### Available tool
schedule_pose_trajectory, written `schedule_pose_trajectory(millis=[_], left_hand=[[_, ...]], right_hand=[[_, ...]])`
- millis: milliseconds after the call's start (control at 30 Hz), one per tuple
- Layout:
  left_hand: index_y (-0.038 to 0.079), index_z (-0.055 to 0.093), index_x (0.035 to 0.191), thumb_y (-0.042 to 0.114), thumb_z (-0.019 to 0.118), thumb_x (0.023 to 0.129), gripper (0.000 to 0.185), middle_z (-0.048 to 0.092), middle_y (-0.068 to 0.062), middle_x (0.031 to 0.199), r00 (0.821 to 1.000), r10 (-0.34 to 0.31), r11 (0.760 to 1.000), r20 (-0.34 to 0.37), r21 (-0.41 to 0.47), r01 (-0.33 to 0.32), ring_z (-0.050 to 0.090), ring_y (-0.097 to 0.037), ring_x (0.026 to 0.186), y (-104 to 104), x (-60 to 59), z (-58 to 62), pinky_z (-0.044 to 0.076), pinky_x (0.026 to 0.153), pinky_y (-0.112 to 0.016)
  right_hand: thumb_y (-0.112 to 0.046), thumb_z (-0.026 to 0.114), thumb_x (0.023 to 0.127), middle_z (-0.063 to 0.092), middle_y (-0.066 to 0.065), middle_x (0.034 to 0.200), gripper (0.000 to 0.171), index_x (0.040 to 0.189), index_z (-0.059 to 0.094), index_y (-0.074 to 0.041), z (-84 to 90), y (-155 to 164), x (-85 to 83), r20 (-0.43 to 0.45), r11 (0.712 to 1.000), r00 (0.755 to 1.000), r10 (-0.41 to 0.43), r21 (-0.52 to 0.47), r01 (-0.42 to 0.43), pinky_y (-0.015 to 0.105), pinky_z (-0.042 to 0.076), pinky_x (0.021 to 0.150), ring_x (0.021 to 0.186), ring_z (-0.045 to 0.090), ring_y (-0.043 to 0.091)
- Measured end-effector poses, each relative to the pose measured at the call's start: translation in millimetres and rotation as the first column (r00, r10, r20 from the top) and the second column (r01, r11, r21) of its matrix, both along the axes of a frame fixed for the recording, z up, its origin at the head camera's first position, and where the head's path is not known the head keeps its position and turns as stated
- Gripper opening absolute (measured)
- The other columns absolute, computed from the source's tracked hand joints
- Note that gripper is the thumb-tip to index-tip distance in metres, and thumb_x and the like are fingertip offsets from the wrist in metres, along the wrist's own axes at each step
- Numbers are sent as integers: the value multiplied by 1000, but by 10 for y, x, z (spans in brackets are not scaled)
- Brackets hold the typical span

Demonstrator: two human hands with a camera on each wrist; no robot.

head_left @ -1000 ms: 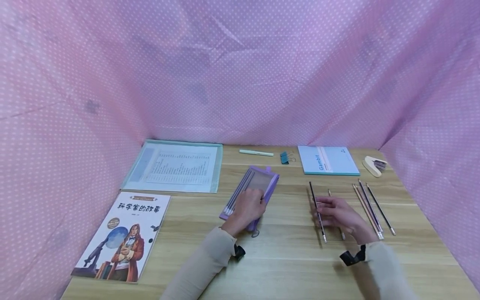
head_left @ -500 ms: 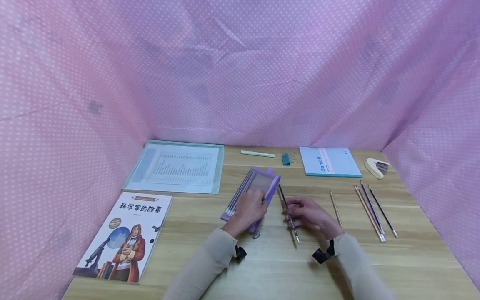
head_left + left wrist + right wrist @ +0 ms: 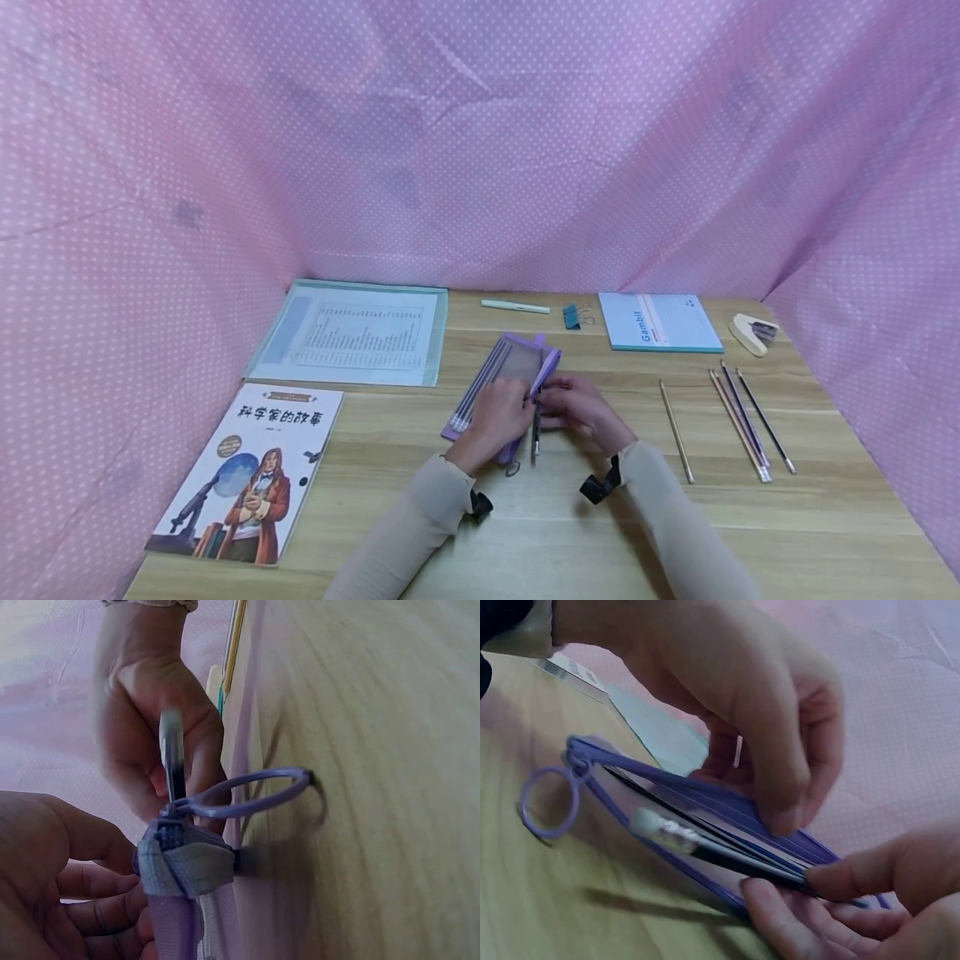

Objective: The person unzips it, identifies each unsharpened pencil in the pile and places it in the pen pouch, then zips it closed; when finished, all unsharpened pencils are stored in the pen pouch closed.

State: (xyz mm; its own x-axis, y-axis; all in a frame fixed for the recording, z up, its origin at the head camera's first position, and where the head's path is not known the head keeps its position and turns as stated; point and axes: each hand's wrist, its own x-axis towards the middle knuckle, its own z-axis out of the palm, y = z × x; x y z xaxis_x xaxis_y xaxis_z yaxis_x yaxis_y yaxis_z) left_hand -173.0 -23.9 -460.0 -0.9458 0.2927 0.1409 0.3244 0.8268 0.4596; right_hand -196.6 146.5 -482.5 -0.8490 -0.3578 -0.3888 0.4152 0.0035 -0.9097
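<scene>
A purple zippered mesh pencil case point(image 3: 517, 358) lies on the table with several pencils showing inside its left part. My left hand point(image 3: 495, 417) pinches the upper edge of its opening, as the right wrist view shows. Between thumb and fingers, my right hand point(image 3: 577, 410) holds a dark pencil point(image 3: 731, 856) with a white eraser end. That pencil lies along the parted zipper edges, its far tip hidden by the case and fingers. A purple ring pull point(image 3: 551, 802) hangs at the near end of the zipper.
Right of my hands lie a golden pencil point(image 3: 677, 433) and several more pencils point(image 3: 738, 425). Behind are a pen point(image 3: 515, 306), a binder clip point(image 3: 573, 317), a notebook point(image 3: 660, 322) and a white stapler-like item point(image 3: 752, 334). A document folder point(image 3: 352, 333) and a book point(image 3: 247, 475) lie left.
My right hand has carried the dark pencil leftward from beside the golden pencil to the case's opening. The left hand has stayed on the case, whose right edge is now lifted.
</scene>
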Motion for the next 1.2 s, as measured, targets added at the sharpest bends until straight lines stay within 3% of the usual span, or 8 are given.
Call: schedule_pose_trajectory(millis=[133, 267, 500, 700, 933, 1067, 1200], left_hand=[[13, 60, 70, 11, 69, 85, 18, 52, 4, 59, 1000, -3, 1000, 0, -6, 3, 46, -8, 51, 0, -6, 5, 35, 46, -20], [12, 62, 72, 12, 69, 87, 16, 51, 5, 59, 1000, 4, 1000, 28, -4, -4, 46, -7, 50, -5, -6, 20, 35, 46, -20], [11, 67, 78, 15, 69, 88, 10, 54, 4, 60, 1000, 4, 1000, 24, -8, -4, 46, -7, 50, -11, -2, 19, 35, 45, -20], [12, 64, 73, 13, 70, 87, 15, 59, 3, 61, 1000, -2, 1000, -1, -2, 2, 47, -7, 50, -11, -6, 8, 37, 45, -19], [10, 66, 75, 9, 69, 87, 13, 61, 1, 62, 1000, -9, 1000, 3, 22, 9, 47, -5, 48, -2, 6, 14, 37, 43, -16], [9, 67, 77, 8, 69, 87, 11, 62, 1, 63, 1000, -15, 999, 12, 31, 14, 48, -5, 48, 10, 16, 2, 37, 43, -15], [8, 68, 80, 9, 69, 88, 8, 64, 0, 65, 1000, -13, 999, 23, 32, 12, 50, -5, 48, 21, 16, -8, 37, 43, -14]], right_hand=[[5, 51, 96, 69, 6, 103, 51, 145, 37, 13, -1, -88, 3, -3, 998, 998, -67, -9, 67, 30, 61, 81, 87, 71, 11], [5, 48, 97, 64, 10, 113, 51, 147, 36, 11, 17, -142, 12, -8, 997, 997, -78, 4, 78, 27, 60, 81, 89, 67, 11], [3, 44, 100, 63, 7, 106, 42, 141, 43, 10, 73, -145, 48, 10, 995, 996, -93, 24, 93, 27, 59, 81, 88, 65, 12], [-3, 43, 102, 68, 6, 104, 45, 145, 35, 10, 89, 64, 129, 31, 996, 996, -85, 0, 85, 34, 61, 81, 91, 69, 14], [-7, 52, 101, 68, 1, 96, 49, 144, 34, 8, 80, 412, 33, 16, 976, 979, -202, 85, 200, 29, 61, 73, 82, 68, 9], [-13, 51, 103, 68, 12, 114, 50, 146, 35, 7, 105, 535, -136, -40, 952, 970, -238, 188, 241, 26, 61, 79, 91, 69, 9], [-20, 49, 105, 52, 26, 144, 53, 150, 34, 5, 123, 541, -363, -70, 950, 979, -194, 237, 205, 27, 57, 94, 117, 66, 20]])
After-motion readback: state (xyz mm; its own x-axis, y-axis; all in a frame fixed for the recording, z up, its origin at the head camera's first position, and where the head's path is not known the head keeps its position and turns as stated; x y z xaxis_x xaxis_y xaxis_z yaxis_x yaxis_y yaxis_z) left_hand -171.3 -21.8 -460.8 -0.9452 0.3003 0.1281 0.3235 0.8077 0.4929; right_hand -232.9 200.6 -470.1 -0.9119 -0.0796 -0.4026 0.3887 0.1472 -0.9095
